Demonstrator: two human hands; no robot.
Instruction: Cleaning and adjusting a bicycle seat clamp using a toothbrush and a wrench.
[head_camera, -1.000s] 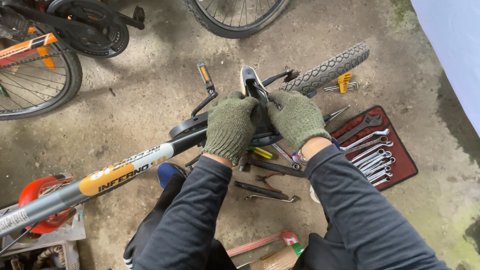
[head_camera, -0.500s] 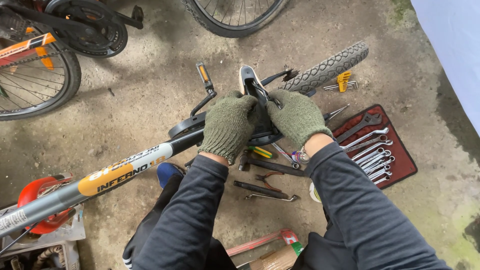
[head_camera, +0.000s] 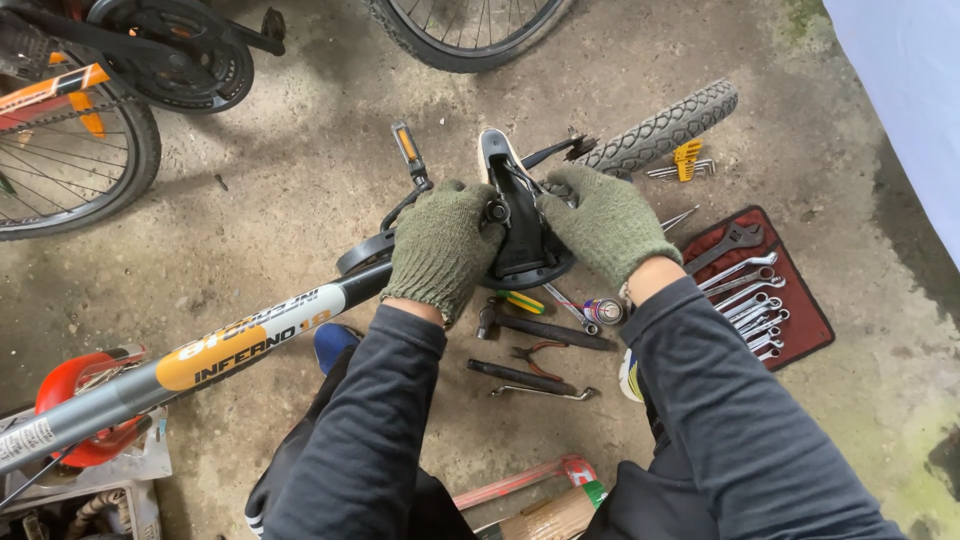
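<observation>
**Both gloved hands on an upturned bike saddle**

Over a rough concrete floor (head_camera: 300, 200), the person holds a bicycle saddle (head_camera: 520, 225) underside-up at the end of a grey and orange frame tube (head_camera: 200, 355). The left hand (head_camera: 440, 250) wraps the tube end and the saddle's left edge, fingers curled shut around them. The right hand (head_camera: 605, 225) cups the saddle's right edge, fingers closed on it, thumb toward the black clamp between the rails.

As a judgement, this grip works best with the left hand bracing the tube firmly while the right makes small, even adjustments, keeping thick glove fabric clear of the clamp bolt.

Both gloves are coarse green knit. The saddle shell is smooth black plastic with a pale rim. Below lie a hammer (head_camera: 545, 327) with a dark handle, red-handled pliers (head_camera: 540, 353), and a small spray can (head_camera: 603, 311). Shiny steel wrenches (head_camera: 750, 300) rest in a red roll-up pouch (head_camera: 805, 325). A knobbly rubber tyre (head_camera: 665, 125) lies beyond.
</observation>
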